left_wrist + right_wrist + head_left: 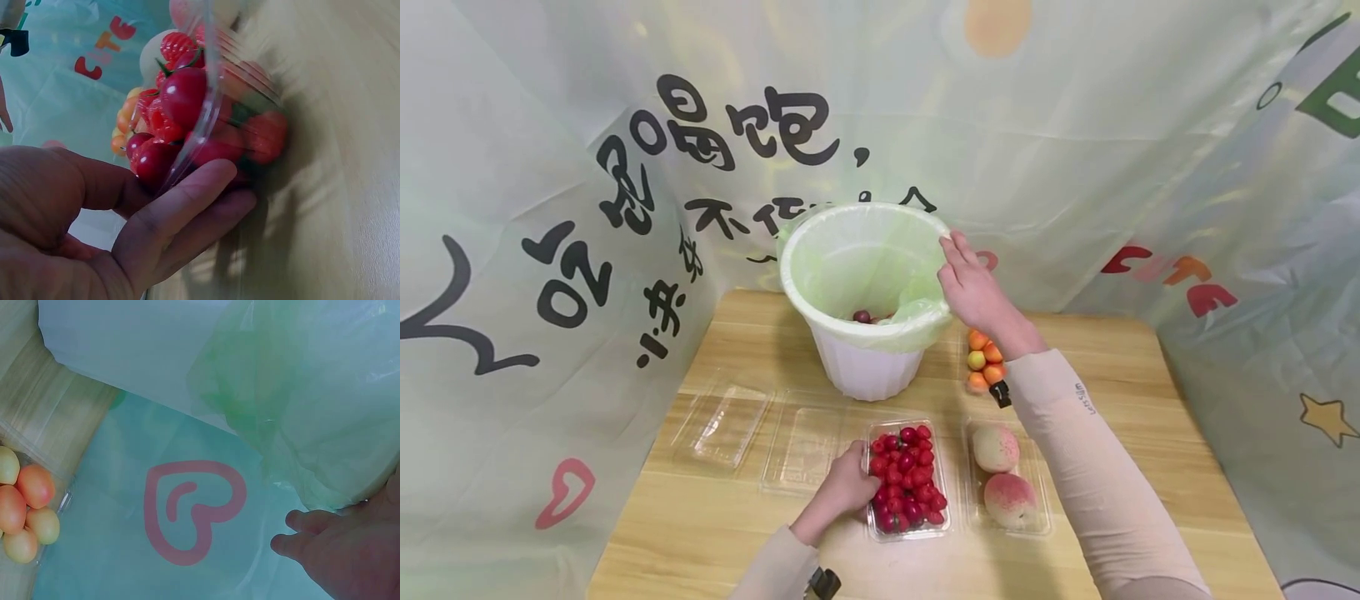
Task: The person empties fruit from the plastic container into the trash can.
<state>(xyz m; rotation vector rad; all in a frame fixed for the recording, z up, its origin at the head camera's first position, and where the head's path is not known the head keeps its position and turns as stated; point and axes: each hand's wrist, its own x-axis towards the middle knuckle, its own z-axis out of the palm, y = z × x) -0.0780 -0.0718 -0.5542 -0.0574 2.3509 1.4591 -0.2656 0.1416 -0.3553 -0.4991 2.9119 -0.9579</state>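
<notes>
My left hand (848,482) grips the left side of a clear plastic box (910,533) filled with red berries (910,475). In the left wrist view the fingers lie along the box's side, and glossy dark-red fruits (183,97) with green stems lie among the bumpy berries. At the back, my right hand (973,287) holds the right rim of a white bin (865,358) lined with a pale green bag (917,308). Two fingers (312,522) extend outside the rim in the right wrist view. A dark round fruit (861,317) shows inside the bin.
Two peaches (1009,500) lie in a clear box right of the berries. Small orange and yellow fruits (985,354) sit behind, under my right forearm. Clear containers (805,450) (730,425) stand on the left. Printed cloth (1037,167) encloses the wooden table (1120,400).
</notes>
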